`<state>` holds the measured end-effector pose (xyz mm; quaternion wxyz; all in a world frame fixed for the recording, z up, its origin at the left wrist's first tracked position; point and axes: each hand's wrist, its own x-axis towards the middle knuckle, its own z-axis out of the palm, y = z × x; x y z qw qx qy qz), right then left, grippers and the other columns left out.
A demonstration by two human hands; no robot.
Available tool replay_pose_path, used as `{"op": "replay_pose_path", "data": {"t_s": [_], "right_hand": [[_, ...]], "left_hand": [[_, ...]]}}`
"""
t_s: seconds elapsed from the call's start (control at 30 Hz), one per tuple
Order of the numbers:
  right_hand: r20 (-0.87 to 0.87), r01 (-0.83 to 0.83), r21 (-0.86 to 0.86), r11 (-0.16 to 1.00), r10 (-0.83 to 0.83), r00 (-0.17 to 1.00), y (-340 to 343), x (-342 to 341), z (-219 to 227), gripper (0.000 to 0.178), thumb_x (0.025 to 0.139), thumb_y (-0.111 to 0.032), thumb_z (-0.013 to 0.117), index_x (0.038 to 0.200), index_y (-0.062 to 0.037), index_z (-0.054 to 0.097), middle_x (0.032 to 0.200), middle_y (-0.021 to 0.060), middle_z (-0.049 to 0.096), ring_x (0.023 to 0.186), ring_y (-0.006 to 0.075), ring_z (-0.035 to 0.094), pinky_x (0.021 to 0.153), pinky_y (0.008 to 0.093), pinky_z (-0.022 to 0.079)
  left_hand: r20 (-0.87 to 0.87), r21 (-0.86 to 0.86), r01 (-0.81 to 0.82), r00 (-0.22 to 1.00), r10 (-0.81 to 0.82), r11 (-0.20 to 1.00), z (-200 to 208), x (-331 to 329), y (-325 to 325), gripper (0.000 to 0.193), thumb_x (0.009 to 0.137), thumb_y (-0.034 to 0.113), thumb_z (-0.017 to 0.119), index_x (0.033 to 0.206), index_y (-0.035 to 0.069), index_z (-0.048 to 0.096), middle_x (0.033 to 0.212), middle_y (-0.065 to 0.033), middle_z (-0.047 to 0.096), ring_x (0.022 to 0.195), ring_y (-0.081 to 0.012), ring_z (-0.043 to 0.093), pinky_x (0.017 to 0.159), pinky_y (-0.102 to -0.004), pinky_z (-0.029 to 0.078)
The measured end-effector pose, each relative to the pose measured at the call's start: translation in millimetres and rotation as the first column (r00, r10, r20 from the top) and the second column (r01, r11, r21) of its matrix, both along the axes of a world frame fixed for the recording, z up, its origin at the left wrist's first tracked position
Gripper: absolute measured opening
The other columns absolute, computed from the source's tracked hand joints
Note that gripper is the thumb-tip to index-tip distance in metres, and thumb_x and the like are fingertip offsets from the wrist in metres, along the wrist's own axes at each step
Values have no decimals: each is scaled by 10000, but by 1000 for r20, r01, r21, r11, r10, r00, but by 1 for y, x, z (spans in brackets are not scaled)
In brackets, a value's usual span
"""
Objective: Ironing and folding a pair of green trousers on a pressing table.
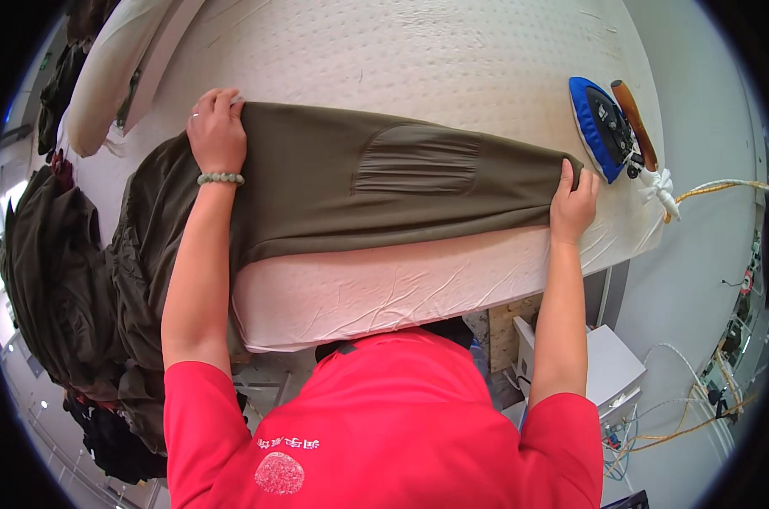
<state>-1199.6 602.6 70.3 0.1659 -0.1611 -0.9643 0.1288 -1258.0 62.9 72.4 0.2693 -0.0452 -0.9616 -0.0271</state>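
Observation:
A dark olive garment, which looks like a pair of trousers point(308, 182), lies across the padded white ironing table point(384, 284). One tapering leg is stretched out flat from left to right, with a gathered panel point(418, 159) sewn about its middle. At the wider part, my left hand point(217, 131) grips the far edge with bent fingers. My right hand point(573, 202) pinches the narrow end at the right, thumb on top. What lies under both hands' fingers is partly hidden. To the left of my left forearm, the remaining cloth bunches up and hangs off the table.
An iron point(601, 127) with a blue cover and wooden handle rests at the table's far right, its cord point(719, 187) running off rightward. A padded pressing arm point(117, 76) stands far left. Dark garments point(54, 280) hang at left. A white box point(613, 365) sits below right.

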Motion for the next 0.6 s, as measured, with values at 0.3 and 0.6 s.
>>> {"op": "replay_pose_path", "data": {"t_s": [0.3,0.6], "right_hand": [[-58,-623,-56,780,620,782,-67,63,52,272,867,-204,795,1082,-74,690,1101,109,661,1038,315,637,886,441,510],[98,-728,-192,658,751,653,-131,100,55,364,805,-226,825,1109,-78,690,1103,94,640,1013,307,621,883,424,497]], "left_hand": [[247,492,352,820,-516,796,45,176,163,370,771,140,807,1119,72,699,1073,-94,669,996,-288,645,910,-436,499],[276,514,315,820,-502,798,31,202,172,356,792,118,743,1137,65,674,1090,-83,656,994,-274,642,895,-435,492]]}}
